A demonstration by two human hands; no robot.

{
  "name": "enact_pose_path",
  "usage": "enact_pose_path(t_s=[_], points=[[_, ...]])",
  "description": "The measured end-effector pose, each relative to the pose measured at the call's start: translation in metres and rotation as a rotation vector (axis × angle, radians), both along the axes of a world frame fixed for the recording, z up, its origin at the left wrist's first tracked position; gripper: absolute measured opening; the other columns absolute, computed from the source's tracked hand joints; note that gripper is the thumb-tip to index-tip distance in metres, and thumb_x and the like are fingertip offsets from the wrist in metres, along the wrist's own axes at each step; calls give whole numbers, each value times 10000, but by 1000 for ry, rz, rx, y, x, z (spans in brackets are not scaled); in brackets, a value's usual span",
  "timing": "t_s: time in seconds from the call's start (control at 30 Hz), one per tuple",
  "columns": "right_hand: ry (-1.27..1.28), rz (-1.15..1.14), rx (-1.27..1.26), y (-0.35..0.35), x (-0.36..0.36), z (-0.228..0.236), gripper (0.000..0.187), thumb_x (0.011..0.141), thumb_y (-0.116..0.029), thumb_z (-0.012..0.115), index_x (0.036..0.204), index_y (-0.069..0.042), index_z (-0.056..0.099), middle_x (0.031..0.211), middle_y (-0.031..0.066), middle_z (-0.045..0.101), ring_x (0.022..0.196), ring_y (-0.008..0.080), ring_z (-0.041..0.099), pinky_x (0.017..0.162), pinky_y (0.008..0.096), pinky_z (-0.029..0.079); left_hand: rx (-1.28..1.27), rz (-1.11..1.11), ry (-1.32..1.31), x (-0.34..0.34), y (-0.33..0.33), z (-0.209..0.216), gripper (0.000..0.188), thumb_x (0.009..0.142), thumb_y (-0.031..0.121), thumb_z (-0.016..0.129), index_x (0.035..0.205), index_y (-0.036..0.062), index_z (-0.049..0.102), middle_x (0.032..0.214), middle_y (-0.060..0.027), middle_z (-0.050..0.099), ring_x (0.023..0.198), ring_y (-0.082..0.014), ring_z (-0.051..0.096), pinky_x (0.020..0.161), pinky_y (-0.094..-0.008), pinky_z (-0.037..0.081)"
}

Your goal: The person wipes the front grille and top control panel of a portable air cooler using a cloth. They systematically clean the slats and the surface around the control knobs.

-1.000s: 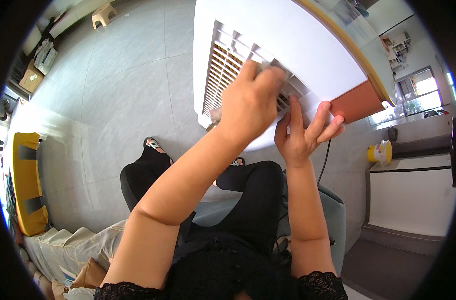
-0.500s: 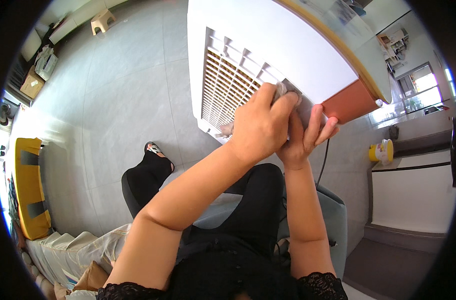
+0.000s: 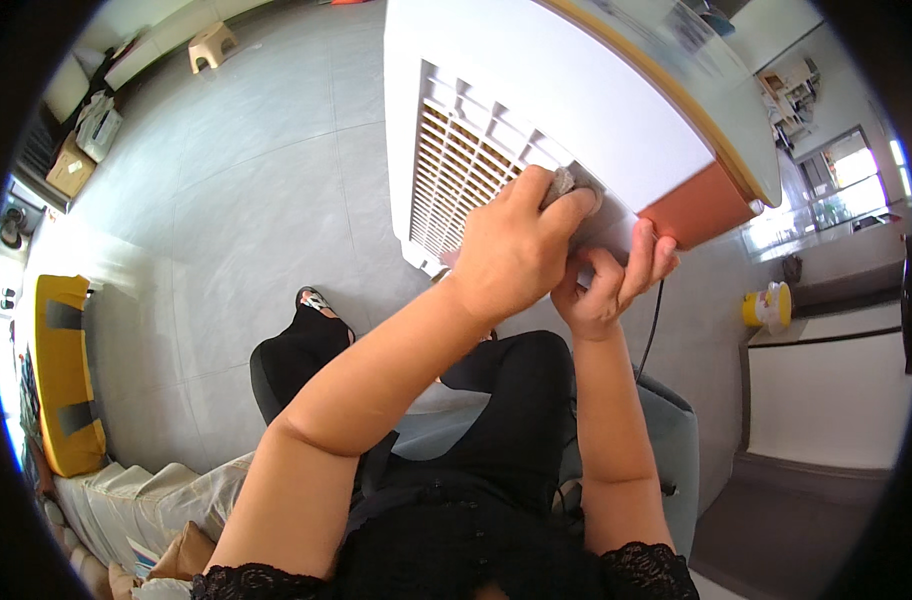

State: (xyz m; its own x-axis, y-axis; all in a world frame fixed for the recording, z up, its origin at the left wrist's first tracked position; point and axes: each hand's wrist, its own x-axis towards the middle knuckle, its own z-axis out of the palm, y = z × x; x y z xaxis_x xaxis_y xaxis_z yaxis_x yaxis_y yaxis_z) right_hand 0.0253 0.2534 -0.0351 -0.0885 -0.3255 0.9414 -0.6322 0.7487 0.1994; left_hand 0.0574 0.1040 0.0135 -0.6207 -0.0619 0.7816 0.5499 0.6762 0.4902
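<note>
A large white appliance (image 3: 556, 90) with a slatted grille (image 3: 461, 170) stands tilted in view before me. My left hand (image 3: 516, 245) is closed on a crumpled grey cloth (image 3: 564, 184), pressed at a grey recess (image 3: 609, 215) beside the grille. Just right of it, my right hand (image 3: 606, 285) is at the appliance's lower edge. Its thumb and index finger curl together, and whatever lies between them is hidden. The other fingers stretch up toward the reddish-brown end panel (image 3: 698, 207).
A black cord (image 3: 651, 335) hangs below the right hand. I sit on a grey-blue seat (image 3: 676, 430). At the left are a yellow piece of furniture (image 3: 61, 375) and a covered couch (image 3: 166, 490). A small stool (image 3: 212, 45) is far left; a yellow bucket (image 3: 766, 307) sits right.
The view has shifted slightly. The right hand's index finger has curled in toward the thumb and a little away from the left hand. The left hand keeps hold of the cloth at nearly the same spot.
</note>
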Motion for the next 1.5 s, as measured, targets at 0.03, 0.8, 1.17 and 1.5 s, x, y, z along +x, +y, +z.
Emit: enact_pose_path(t_s=[0.03, 0.8, 1.17, 1.5], points=[[11, 10, 11, 1, -2, 0, 90, 811, -56, 562, 833, -124, 507, 1422, 213, 416, 1462, 376, 136, 1163, 534, -36, 48, 13, 55, -2, -8, -2, 280, 710, 68, 665, 982, 139, 663, 856, -83, 548, 704, -265, 598, 547, -366, 509], [-50, -103, 173, -8, 7, 17, 63, 817, -19, 559, 833, -79, 566, 1467, 252, 325, 1464, 393, 80, 1148, 550, 101, 277, 254, 62, -44, -92, -12, 184, 811, 55, 618, 975, 127, 661, 919, -114, 574, 741, -320, 620, 617, -397, 529], [-38, -110, 201, -8, 6, 17, 68, 822, -33, 556, 834, -82, 600, 1471, 254, 318, 1466, 391, 66, 1150, 547, 104, 184, 293, 110, -63, -113, -20, 138, 851, 119, 623, 985, 109, 657, 916, -117, 586, 687, -314, 614, 555, -390, 508], [-30, -144, 181, -8, 7, 13, 83, 812, -31, 553, 835, -81, 616, 1472, 258, 314, 1463, 392, 78, 1148, 550, 109, 300, 310, 67, -58, -97, -32, 126, 884, 84, 597, 992, 35, 639, 891, -130, 583, 761, -268, 578, 683, -355, 482]])
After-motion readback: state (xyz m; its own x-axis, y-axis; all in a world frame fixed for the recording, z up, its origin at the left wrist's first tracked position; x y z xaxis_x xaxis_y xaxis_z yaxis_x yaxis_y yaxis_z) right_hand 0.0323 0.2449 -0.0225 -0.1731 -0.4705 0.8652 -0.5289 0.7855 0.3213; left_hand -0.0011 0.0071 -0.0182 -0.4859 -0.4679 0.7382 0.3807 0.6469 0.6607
